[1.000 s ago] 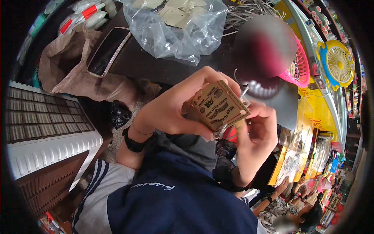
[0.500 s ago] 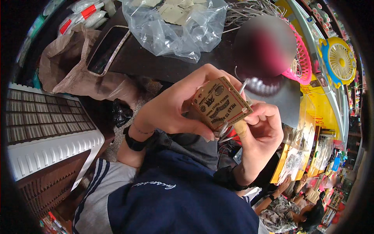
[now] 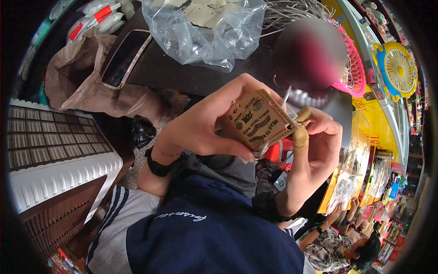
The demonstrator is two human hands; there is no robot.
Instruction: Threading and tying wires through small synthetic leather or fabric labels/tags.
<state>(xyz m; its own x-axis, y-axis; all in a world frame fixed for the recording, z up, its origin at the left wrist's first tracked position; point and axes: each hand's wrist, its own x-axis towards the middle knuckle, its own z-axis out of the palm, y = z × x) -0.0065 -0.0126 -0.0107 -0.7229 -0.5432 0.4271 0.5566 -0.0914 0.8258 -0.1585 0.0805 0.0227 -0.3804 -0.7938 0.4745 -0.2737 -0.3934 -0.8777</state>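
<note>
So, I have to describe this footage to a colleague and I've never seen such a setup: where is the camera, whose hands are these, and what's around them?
There is no robot here: these are a person's own bare hands. Every picture comes from one fisheye camera worn on the head and looking down, so straight edges bend near the rim.

The left hand holds a stack of brown printed cards. The right hand, with tan covers on its thumb and index finger, is at the stack's edge; I can't tell whether it grips anything. Pale grey cord shows beside the cards.

On the dark table lie a clear plastic bag of beige cards, a smartphone and a bundle of grey cords.
</note>
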